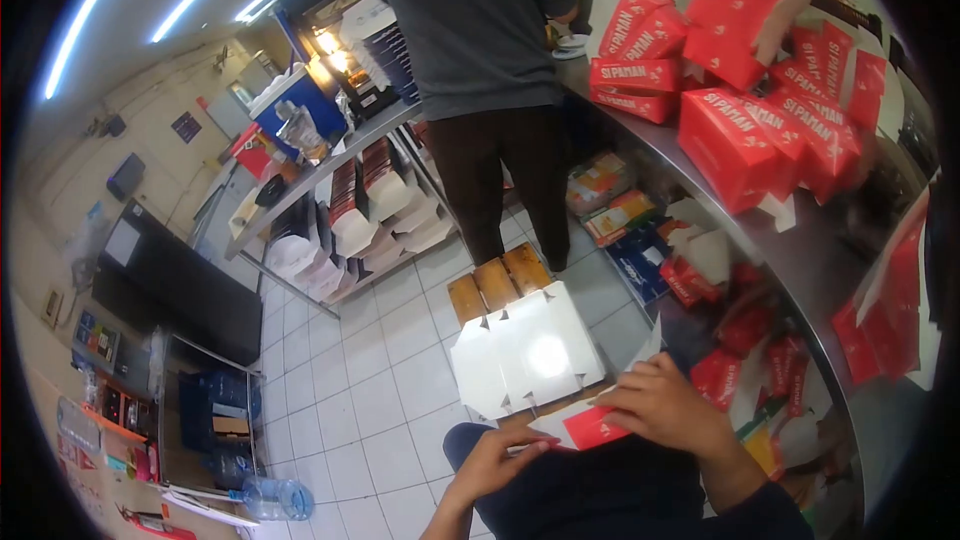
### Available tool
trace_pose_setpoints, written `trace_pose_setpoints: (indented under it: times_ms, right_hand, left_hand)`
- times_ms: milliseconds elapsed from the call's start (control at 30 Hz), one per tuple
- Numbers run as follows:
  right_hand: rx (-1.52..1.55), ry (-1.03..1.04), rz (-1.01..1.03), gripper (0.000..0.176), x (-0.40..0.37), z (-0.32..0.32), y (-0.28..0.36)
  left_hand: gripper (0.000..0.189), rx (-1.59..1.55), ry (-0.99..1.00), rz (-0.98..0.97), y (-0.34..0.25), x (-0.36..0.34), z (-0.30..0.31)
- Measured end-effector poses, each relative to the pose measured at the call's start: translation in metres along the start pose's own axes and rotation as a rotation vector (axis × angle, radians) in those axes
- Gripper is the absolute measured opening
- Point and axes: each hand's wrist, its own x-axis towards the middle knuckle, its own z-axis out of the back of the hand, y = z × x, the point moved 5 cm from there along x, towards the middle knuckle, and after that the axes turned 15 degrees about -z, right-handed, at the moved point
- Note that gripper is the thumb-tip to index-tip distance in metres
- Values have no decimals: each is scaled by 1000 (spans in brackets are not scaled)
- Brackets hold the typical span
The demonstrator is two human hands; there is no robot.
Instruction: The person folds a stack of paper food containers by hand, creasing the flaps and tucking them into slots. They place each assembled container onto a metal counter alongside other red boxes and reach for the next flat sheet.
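Note:
A red and white cardboard box (592, 428), partly folded, lies across my lap. My right hand (668, 406) grips its right side, with the fingers bent over a raised white flap. At its left end, my left hand (497, 464) pinches the edge between thumb and fingers. Just beyond my hands, flat white carton blanks (525, 355) lie on a wooden slatted stool (497, 285). How far the box is folded underneath is hidden by my hands.
Red printed boxes (735, 140) are heaped on the metal counter (800, 270) at right, with more on the shelf below. A person (490, 30) stands ahead, facing away. Stacked cartons (370, 205) fill the left rack. A water bottle (278, 498) lies on the tiled floor.

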Motion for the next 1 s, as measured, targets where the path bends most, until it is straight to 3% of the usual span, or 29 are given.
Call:
trace_pose_setpoints:
  times_ms: [100,167,200,267,300,367,467,500,533,600,633,667,733,800,867,900,933,1000]
  right_hand:
    - [27,90,9,19,-1,-12,-1]
    - [75,138,44,19,0,-22,4]
    - [125,180,69,20,0,-28,7]
    - [96,199,99,22,0,-40,3]
    - [173,245,59,22,2,-43,1]
    - [242,320,41,23,5,-50,1]
    - [336,404,9,26,12,-59,2]
    - [362,363,-15,24,14,-61,3]
    - [347,394,18,24,14,-64,7]
    - [432,147,-183,20,20,-58,-3]
    - [449,44,-227,19,20,-59,-9]
    - [434,75,-203,19,21,-63,-8]
    - [404,5,-177,17,19,-62,-9]
    - [323,118,-125,26,13,-76,-20]
    - [501,-305,-195,45,6,-86,-42]
    - [397,-495,-332,59,3,-94,-53]
    - [388,-495,-330,59,1,-101,-61]
    - [1646,-300,-975,61,-7,-144,-105]
  left_hand:
    - [23,114,7,-7,-6,5,-10]
    - [21,406,53,98,-17,4,-13]
    - [21,401,32,104,-13,3,-12]
    - [18,630,56,-240,-20,3,-11]
    - [18,628,25,-226,-22,1,-6]
    - [17,532,168,-375,-32,-1,-6]
    - [16,665,154,-429,-33,-3,-11]
    - [27,741,263,-345,-27,-3,-16]
    - [27,739,220,-322,-29,-5,-16]
    - [45,898,-40,-493,-50,-10,-12]
    - [58,896,-60,-470,-53,-12,-13]
    - [58,890,-96,-446,-51,-12,-14]
    - [60,1068,58,-382,-40,-8,-26]
    - [59,1025,-24,-394,-31,-10,-28]
    - [58,986,-87,-417,-23,-12,-29]
    - [57,1019,-185,-457,-22,-13,-26]
    - [56,1048,-282,-497,-20,-16,-25]
    - [53,1100,-279,-519,-8,-23,-31]
